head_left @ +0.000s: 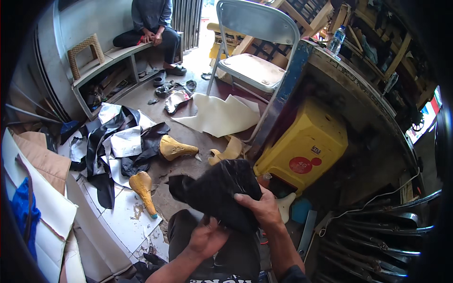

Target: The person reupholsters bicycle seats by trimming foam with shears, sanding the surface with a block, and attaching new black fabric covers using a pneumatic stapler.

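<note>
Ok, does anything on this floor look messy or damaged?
Yes. Black and white sheet scraps lie crumpled in a heap, two bare foam saddles lie loose on the floor, and the tile beside them is cracked and stained.

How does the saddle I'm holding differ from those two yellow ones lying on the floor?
The saddle in both hands is wrapped in black material; the two floor saddles are bare yellow foam. The black one is held up over the lap by the left hand and right hand; the yellow ones lie untouched on the floor by scraps. All share a tapered saddle shape.
</note>
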`<state>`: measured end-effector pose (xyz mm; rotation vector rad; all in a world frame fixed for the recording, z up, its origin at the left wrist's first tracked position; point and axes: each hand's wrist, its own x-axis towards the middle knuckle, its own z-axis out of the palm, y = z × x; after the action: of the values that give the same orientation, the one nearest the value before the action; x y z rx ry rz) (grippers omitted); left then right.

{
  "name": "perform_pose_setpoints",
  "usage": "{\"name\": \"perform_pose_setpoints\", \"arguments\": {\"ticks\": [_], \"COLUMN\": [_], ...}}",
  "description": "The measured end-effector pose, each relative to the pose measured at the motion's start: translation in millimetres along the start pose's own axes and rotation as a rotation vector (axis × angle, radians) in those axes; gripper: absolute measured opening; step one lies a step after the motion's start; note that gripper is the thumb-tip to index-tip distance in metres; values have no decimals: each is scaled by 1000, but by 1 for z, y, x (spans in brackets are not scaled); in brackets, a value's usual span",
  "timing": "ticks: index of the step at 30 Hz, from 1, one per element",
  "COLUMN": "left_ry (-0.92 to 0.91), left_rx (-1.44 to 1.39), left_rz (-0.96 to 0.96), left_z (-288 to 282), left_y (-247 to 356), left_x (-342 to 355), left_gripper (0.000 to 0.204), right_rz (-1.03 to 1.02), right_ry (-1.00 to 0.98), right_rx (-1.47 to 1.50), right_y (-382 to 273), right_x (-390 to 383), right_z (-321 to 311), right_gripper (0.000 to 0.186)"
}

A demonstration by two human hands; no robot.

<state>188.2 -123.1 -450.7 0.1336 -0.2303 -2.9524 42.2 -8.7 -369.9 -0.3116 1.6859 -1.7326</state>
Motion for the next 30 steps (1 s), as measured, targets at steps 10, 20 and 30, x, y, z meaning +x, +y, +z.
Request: {"name": "perform_pose_setpoints", "arguments": {"ticks": [10,20,30], "left_ry": [-169,-651,-669], "left_rx": [1947,2618,2411], "left_rz": [550,737,978], "left_z": [85,61,42], "left_y": [59,66,54], "left_x": [-38,24,50], "left_gripper": [53,61,39], "right_rz": [-694,-1042,-1051], "right_ry": [-122,-23,265], "right_rx": [-754,-964,-986], "right_y": [10,30,47], "right_x": [-21,-37,-22], "right_z": [-20,-30,-17], "right_gripper": [25,25,30]}}
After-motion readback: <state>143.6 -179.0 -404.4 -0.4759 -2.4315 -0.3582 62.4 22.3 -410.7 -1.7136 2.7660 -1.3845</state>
